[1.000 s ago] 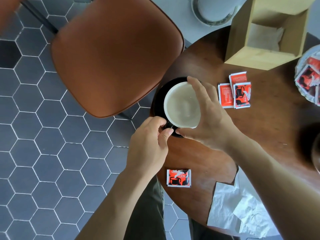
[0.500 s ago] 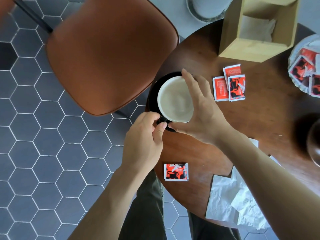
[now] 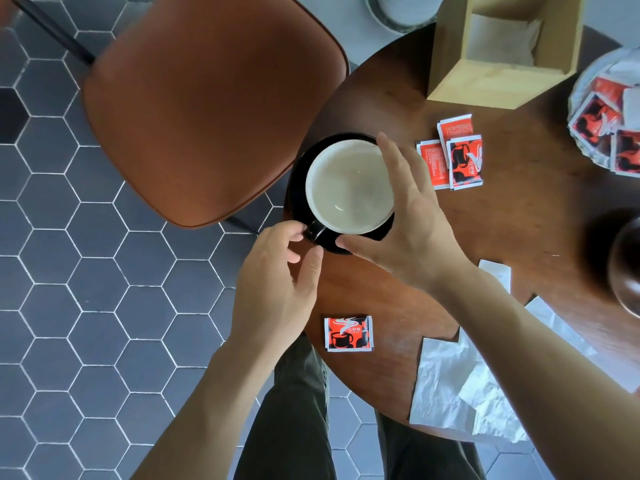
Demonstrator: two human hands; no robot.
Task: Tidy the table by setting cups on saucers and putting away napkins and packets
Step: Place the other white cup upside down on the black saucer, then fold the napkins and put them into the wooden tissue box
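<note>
Hexagon floor tiles [image 3: 86, 271] and a brown chair seat [image 3: 207, 105] fill the left of your view, with the round wooden table [image 3: 519, 237] to the right. Your left hand [image 3: 277, 282] sits at the table's near-left rim, fingertips pinched on the dark handle of the cup [image 3: 349, 187]. That cup already stands on its black saucer [image 3: 298, 188], which lies right at the table's edge next to the chair. Your right hand [image 3: 412, 230] spreads around the cup's right side, fingers straight and apart, steadying rather than gripping.

This step looks close to done: the cup is seated, and you seem to be squaring its handle. Next you would release both hands and turn to the loose items: one packet [image 3: 348, 333] near your left wrist, three packets [image 3: 453, 152] just right of the cup, and the crumpled napkins [image 3: 450, 393] under your right forearm. The wooden box [image 3: 485, 84] and the plate of packets [image 3: 609, 126] lie farther right.

Mind the saucer's closeness to the rim; open tabletop lies between cup and plate.
</note>
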